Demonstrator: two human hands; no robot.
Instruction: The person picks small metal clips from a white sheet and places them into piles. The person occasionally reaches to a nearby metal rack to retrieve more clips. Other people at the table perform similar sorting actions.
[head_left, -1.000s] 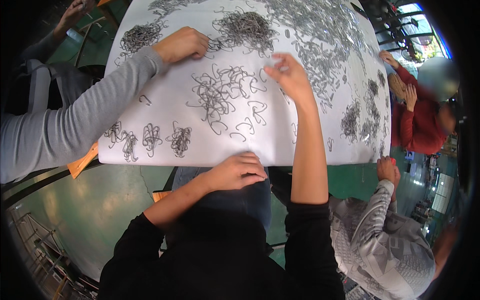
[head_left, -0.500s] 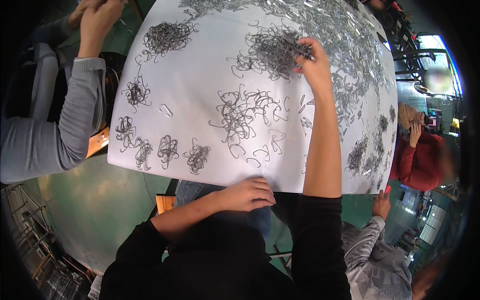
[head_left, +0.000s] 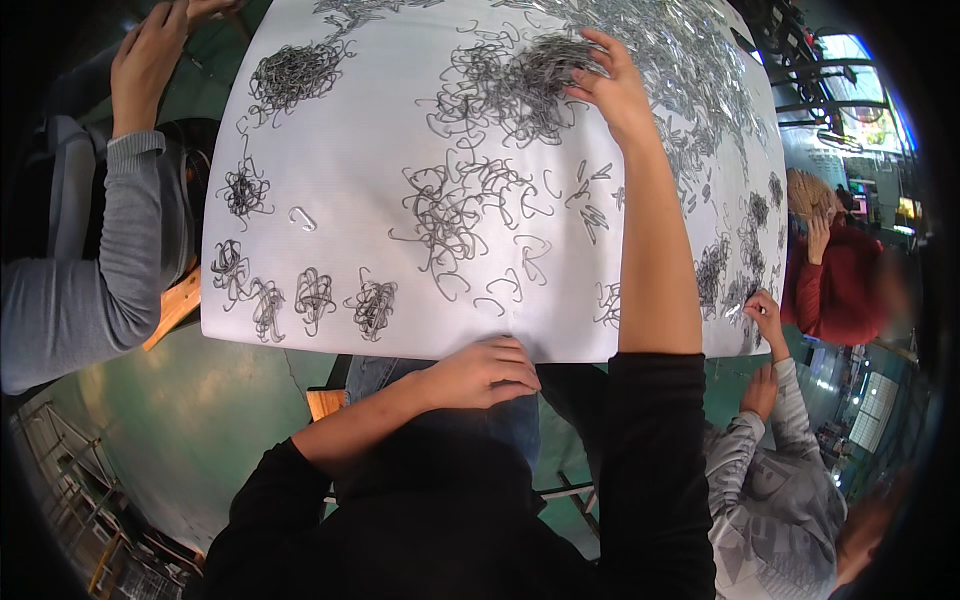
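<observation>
My right hand (head_left: 618, 90) reaches to the far part of the white table (head_left: 330, 180). Its fingers are apart and curved against the right edge of a large heap of S-shaped metal hooks (head_left: 530, 95); no hook shows clearly gripped. Nearer to me lies a looser spread of the same hooks (head_left: 450, 220), with a few single ones close to the front edge. At that edge my left hand (head_left: 490, 372) rests with loosely bent fingers, holding nothing that I can see.
Small flat metal pieces (head_left: 690, 80) cover the far right of the table. Another hook heap (head_left: 298, 75) and several small bundles (head_left: 315, 298) lie on the left. A grey-sleeved person (head_left: 95, 260) sits left; others sit right, one hand (head_left: 765, 315) at the table.
My right hand has moved slightly farther away along the heap, and hooks at its right side now lie bunched leftward. The view has shifted. The right neighbour's hand now reaches onto the table.
</observation>
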